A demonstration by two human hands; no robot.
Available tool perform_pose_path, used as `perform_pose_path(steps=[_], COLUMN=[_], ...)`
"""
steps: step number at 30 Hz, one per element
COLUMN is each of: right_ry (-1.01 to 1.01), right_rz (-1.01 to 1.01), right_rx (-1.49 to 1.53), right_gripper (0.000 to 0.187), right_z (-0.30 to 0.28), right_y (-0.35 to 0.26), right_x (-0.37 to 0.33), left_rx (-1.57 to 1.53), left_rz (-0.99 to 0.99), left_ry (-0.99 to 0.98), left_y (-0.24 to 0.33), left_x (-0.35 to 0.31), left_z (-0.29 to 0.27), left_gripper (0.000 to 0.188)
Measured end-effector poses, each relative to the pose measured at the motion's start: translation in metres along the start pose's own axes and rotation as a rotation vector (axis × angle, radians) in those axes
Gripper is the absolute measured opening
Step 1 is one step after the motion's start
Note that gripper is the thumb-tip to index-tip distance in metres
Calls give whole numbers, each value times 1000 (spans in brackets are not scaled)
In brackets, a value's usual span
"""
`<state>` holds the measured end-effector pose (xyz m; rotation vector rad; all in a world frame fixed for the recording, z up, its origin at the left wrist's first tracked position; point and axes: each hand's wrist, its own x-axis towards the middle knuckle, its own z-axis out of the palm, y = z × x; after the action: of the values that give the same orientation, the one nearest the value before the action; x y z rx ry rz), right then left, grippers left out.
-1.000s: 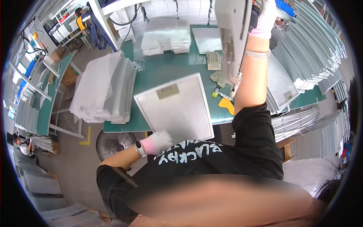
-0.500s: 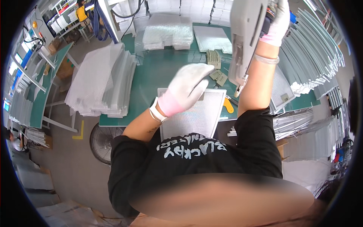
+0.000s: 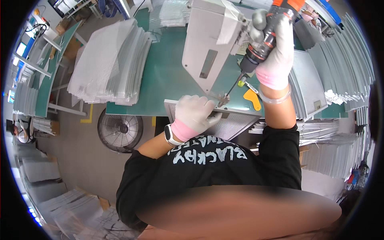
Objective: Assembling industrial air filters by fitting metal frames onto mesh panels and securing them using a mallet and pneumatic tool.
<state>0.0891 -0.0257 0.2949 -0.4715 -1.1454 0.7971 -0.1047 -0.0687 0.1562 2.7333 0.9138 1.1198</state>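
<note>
1. so the left grip (image 3: 196, 114), in a white glove with a pink cuff, has its fingers curled over the upper edge of a framed mesh panel (image 3: 234, 127), thumb on the near side. pinching the frame, basically.
2. the panel is tilted at the near edge of the green tabletop (image 3: 160, 78), right in front of the person's chest. can't tell if it's actually touching the tabletop.
3. right grip (image 3: 278, 54), same kind of glove, is wrapped around a black and orange power driver (image 3: 262, 46). it's angled down and to the left.
4. the driver's long thin bit (image 3: 235, 88) points at a small nozzle (image 3: 223, 99) at the panel's upper edge. too small to tell if the tip touches the frame.
5. a big pale grey housing (image 3: 212, 38) with a slot sits just left of the driver, tapering down toward that nozzle.
6. near the bit, to its right, there's a yellow flat tool (image 3: 252, 99) lying on the tabletop.
7. tall stack of wrapped sheets (image 3: 106, 62) on the tabletop's left side, more panels (image 3: 340, 60) piled up over on the right.
8. round fan (image 3: 121, 127) down left, white band (image 3: 170, 135) on the left wrist.
</note>
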Motion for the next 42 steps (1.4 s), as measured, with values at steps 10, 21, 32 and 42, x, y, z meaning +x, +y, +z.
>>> perform_pose_path(steps=[10,21,32,42], right_ry=[-144,-130,-169,-46], right_rz=[89,188,234,204], right_rx=[-35,178,235,164], right_gripper=[38,67,82,57], right_z=[17,6,2,3], right_y=[-2,18,22,8], right_x=[-8,-51,-62,-23], left_rx=[-81,-152,-204,-174], left_rz=[-10,-24,84,-32], left_ry=[-86,-98,-59,-54], left_y=[9,11,8,9], left_x=[5,-7,-19,-5], left_z=[-13,1,17,1], left_gripper=[30,30,45,32])
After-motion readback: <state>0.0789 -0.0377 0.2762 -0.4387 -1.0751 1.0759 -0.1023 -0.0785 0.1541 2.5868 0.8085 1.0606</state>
